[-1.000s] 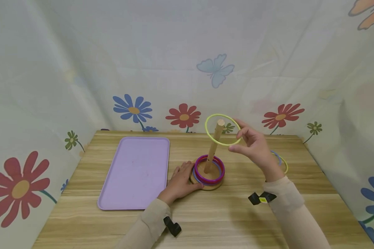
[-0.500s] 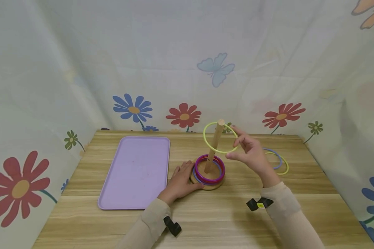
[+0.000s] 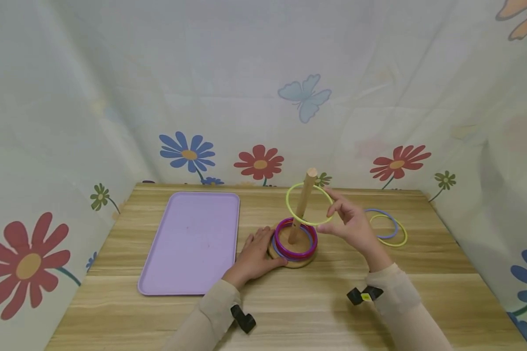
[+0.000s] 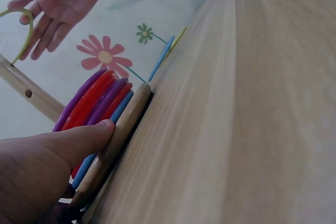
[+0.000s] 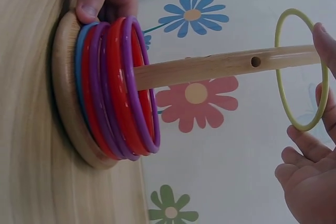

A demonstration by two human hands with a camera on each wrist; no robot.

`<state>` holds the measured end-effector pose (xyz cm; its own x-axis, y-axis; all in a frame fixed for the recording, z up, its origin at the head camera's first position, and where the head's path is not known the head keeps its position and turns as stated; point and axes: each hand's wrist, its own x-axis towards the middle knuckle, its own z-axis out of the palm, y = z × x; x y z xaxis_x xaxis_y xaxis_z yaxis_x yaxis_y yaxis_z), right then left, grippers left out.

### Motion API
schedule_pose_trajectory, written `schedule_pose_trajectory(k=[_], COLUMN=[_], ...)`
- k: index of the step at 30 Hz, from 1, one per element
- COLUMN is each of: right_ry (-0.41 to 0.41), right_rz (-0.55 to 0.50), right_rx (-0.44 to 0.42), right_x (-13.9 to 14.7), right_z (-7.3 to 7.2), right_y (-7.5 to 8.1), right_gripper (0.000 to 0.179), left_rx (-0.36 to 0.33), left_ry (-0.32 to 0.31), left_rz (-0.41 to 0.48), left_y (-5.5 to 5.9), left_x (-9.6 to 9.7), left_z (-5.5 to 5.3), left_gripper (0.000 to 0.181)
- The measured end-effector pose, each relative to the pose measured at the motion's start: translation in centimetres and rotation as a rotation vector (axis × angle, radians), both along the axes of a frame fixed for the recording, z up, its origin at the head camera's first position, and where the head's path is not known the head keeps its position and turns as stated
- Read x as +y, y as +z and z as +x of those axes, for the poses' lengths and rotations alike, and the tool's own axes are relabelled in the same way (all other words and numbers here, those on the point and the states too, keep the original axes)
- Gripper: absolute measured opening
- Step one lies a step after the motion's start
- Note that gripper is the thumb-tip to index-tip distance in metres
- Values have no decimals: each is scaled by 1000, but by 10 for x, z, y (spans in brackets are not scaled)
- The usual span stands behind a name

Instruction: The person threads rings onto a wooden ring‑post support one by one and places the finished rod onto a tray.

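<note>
My right hand [image 3: 351, 229] pinches a thin yellow ring [image 3: 287, 197] between thumb and fingers. The wooden post [image 5: 210, 69] passes through this ring, which hangs around its upper part, well above the stack. Purple, red and blue rings [image 5: 129, 66] lie piled around the foot of the post on the round wooden stand [image 5: 63, 72]. On the stand's left side, my left hand [image 3: 256, 256] grips the base, its thumb [image 4: 97, 136] on the near edge. Some of the left fingertips are hidden in the left wrist view.
A light purple tray [image 3: 189, 243] lies on the wooden table [image 3: 281, 312] to the left. Right of the stand, a blue ring [image 3: 397, 228] and another yellow ring [image 3: 406, 239] overlap on the tabletop. A flowered cloth [image 3: 228, 97] hangs behind.
The right hand has lowered the yellow ring along the post from near its top, uncovering more of the two rings at right. My left hand has stayed in place.
</note>
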<state>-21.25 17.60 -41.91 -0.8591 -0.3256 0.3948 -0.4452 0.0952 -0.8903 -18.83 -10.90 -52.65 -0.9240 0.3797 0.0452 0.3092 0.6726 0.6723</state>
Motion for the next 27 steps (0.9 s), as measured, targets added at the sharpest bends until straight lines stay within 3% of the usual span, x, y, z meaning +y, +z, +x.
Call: schedule_pose_trajectory(k=[22,27], right_ry=[-23,-27], right_rz=[51,69], right_rx=[-90,-74], right_x=[-6,-9], right_z=[11,12], right_y=[-38,-47], right_gripper=[30,30], left_rx=[-5,2], left_ry=[0,-1], left_rz=[2,1], left_y=[2,1], left_x=[0,0], left_z=[0,0], left_gripper=[102,102])
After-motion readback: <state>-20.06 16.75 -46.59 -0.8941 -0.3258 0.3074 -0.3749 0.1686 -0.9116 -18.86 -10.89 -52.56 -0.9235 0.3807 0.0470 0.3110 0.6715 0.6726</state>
